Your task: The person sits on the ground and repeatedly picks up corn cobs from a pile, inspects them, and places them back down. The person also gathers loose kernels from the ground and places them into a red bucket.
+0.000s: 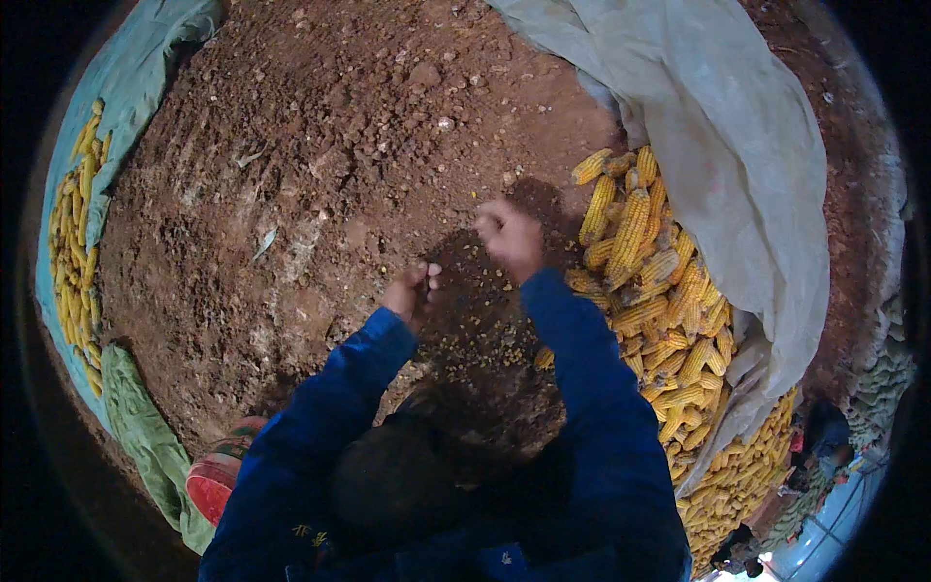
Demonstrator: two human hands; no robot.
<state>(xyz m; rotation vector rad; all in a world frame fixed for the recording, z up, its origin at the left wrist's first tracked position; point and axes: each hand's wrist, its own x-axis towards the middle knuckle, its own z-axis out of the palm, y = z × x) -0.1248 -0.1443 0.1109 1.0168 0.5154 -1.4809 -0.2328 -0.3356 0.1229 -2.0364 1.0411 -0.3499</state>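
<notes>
My left hand is held over the bare soil with its fingers curled in. I cannot tell whether something small is pinched in it. Ahead of it and to the right, my right hand is blurred, its thumb and forefinger bent towards each other; whether it holds anything is unclear. Loose yellow corn kernels lie scattered on the dark soil below both hands. Just right of my right hand is the edge of a heap of husked yellow corn cobs, partly hidden behind my right sleeve.
A pale plastic sheet partly covers the cob heap. At far left, more cobs lie on a blue-green sheet. A green cloth or sack and a red container are at lower left. A person appears at far right.
</notes>
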